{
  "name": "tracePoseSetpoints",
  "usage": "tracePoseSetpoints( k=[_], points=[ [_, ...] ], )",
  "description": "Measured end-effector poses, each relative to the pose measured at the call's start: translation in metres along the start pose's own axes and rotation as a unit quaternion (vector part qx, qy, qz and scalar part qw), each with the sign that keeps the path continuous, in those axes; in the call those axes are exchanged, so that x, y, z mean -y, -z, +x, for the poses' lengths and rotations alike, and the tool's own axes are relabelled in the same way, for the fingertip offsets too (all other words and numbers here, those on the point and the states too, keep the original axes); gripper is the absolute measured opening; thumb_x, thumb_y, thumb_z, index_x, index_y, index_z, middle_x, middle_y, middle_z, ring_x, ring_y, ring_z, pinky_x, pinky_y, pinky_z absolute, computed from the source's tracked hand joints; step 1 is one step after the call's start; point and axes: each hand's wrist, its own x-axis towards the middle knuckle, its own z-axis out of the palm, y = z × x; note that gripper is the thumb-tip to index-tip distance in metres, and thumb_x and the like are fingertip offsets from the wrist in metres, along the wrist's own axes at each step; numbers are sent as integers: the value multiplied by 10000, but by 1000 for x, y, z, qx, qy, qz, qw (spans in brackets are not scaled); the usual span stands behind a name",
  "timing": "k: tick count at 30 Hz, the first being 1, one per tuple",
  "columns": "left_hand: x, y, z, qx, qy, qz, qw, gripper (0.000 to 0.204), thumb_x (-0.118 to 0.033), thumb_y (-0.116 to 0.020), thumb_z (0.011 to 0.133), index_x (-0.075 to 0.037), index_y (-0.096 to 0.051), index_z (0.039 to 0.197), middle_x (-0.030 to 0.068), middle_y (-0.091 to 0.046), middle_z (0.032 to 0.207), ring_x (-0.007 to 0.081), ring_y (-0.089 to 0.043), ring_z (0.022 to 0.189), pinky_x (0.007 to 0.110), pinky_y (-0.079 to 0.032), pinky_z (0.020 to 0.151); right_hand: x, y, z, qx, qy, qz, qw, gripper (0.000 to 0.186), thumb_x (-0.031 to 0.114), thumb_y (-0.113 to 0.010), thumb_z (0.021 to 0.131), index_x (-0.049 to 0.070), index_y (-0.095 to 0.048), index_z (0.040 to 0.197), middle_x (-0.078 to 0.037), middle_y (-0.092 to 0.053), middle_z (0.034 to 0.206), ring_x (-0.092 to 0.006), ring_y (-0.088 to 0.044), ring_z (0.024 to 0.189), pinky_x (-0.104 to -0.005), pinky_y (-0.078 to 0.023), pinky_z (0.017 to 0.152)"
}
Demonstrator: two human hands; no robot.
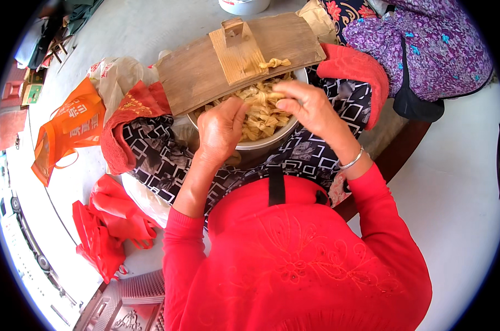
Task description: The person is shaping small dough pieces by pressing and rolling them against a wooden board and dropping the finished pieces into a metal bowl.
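A metal basin (pixel 294 129) sits between my knees, heaped with yellowish knotted strips (pixel 261 113), perhaps dried bean curd. My left hand (pixel 222 126) is closed at the basin's left side, thumb against the curled fingers. Over the right part of the heap, my right hand (pixel 312 107) has thumb and fingers drawn together. What either hand pinches is hidden or too small to make out. Across the basin's far side lies a wooden board (pixel 192 77), bearing a paler wooden block (pixel 238 58) with an upright piece. One loose knotted strip (pixel 275 63) rests by the block.
Red towels (pixel 355 69) cover both knees. To the left are an orange bag (pixel 73 129), a clear plastic bag (pixel 120 77) and red bags (pixel 109 218). A purple patterned cloth (pixel 421 52) lies at the far right. Beyond the board stands a white tub (pixel 244 6).
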Motion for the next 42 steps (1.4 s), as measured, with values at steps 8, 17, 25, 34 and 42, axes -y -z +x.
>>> tracePoseSetpoints(
  k=[8, 17, 25, 34, 42],
  points=[
    [1, -10, 13, 67, 10, -85, 994, 156, -169, -615, 917, -17, -647, 908, 100, -596, 695, 199, -560, 626, 314, -453, 593, 3, 7, 40, 231, -231, 285, 901, 307, 229, -648, 912, -20, -631, 1090, -85, -684, 904, -132, -650, 786, -269, -532, 731],
    [11, 11, 27, 160, 165, -257, 939, 186, -169, -588, 945, 6, -651, 927, -53, -519, 700, 48, -443, 663, 218, -382, 586, -6, 15, 46, 149, -236, 353, 893, 118, 73, -644, 871, -4, -658, 960, -21, -643, 748, -88, -609, 621, -218, -510, 583],
    [36, 8, 46, 44, 193, -362, 911, 128, -93, -597, 921, -10, -617, 1017, -39, -564, 780, 42, -466, 681, 193, -394, 607, -9, -13, 69, 7, -143, 237, 961, 81, 47, -623, 897, 11, -656, 961, 20, -608, 776, -42, -527, 646, -192, -457, 597],
    [55, -15, 71, -51, 141, -270, 951, 108, -94, -582, 897, 1, -610, 941, 64, -616, 717, 135, -562, 647, 285, -450, 599, -21, -32, 81, -78, -50, 30, 995, 108, 99, -636, 857, 27, -655, 936, -128, -660, 757, -217, -631, 657, -308, -486, 637],
    [42, -7, 56, -74, 96, -61, 991, 133, -105, -590, 890, 17, -618, 935, 89, -637, 764, 145, -569, 705, 328, -471, 660, -21, -16, 55, -140, 131, -187, 964, 90, 109, -660, 820, 55, -665, 891, -101, -673, 896, -312, -631, 798, -392, -493, 715]
  ],
)
